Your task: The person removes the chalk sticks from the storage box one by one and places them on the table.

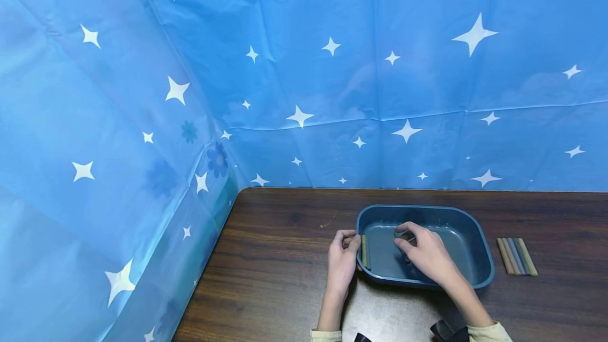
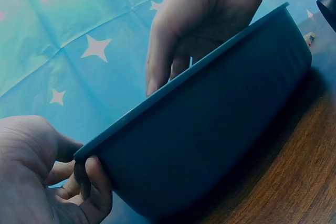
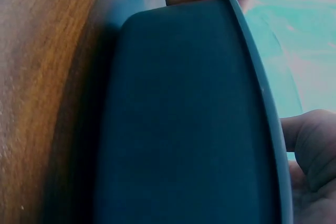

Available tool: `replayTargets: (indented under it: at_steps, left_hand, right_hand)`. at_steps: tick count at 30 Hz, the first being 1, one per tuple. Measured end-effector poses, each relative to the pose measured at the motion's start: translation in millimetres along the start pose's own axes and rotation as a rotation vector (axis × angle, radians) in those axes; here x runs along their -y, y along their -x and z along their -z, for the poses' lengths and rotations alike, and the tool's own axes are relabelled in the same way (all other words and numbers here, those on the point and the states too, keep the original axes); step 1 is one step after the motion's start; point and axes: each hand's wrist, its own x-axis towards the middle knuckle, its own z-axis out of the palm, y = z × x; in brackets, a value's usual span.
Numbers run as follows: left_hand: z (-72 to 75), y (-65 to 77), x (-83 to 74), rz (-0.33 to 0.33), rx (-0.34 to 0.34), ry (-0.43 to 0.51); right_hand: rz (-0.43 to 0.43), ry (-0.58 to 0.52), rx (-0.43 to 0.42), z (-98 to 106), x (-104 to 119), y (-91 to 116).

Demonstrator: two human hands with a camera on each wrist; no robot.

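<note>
A dark teal rectangular basin (image 1: 483, 241) with rounded corners stands on the table. My left hand (image 1: 343, 260) grips its left rim, the thumb on top and fingers curled underneath, as the left wrist view also shows. Just inside that rim lies a green stick (image 1: 364, 251) along the left wall, with a darker strip beside it. My right hand (image 1: 425, 252) reaches over the near side into the basin, thumb and index finger curved with a gap between their tips. In the left wrist view, the basin's wall (image 2: 210, 129) hides the right fingertips.
To the right of the basin, several short sticks (image 1: 518, 256) in tan, grey-blue and green lie side by side on the brown wooden table (image 1: 275, 257). A blue sheet with white stars (image 1: 347, 78) hangs behind the table and along its left side.
</note>
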Motion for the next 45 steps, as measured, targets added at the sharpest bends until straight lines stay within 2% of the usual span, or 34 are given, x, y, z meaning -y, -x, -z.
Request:
replayTargets:
  at_steps: [13,19,24,36,45]
  left_hand:
    - [-0.6,0.1,0.1,0.007,0.0,0.01]
    - [-0.1,-0.5,1.2,0.011,0.004,0.011]
    - [0.3,-0.8,1.3,0.007,0.005,0.004]
    - [-0.2,-1.4,0.7,0.005,0.006,0.015]
    - [0.0,-0.6,-1.3,0.02,0.005,0.0]
  right_hand:
    - [-0.031,0.06,-0.011,-8.0,-1.9,-2.3]
    - [-0.102,0.106,0.062,-8.7,-3.8,-10.3]
    - [-0.096,0.135,0.091,-12.7,-4.2,-15.8]
    - [-0.081,0.079,0.17,-28.9,4.9,-22.7]
    - [-0.092,-0.039,0.193,-41.7,12.3,-26.2]
